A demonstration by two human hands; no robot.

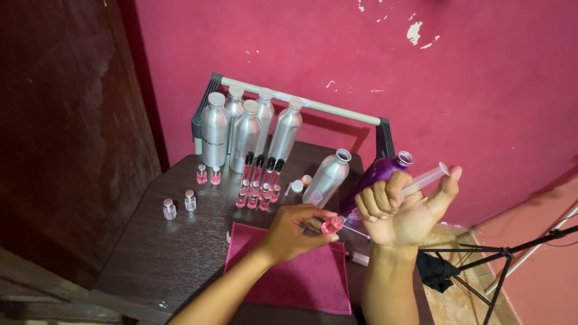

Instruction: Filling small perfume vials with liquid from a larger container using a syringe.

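Head view: left hand (296, 232) pinching small pink vial (332, 224) at fingertips, above magenta cloth (301, 280) on counter (174, 247). Right hand (404, 207) clenching clear syringe (425, 179), tip angling down to vial mouth. Vial probably glass: light, slick, fragile; gripping by body seeming safest.

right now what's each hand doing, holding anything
Left hand: closed on a small pink vial.
Right hand: closed around a clear syringe, thumb on the plunger end.
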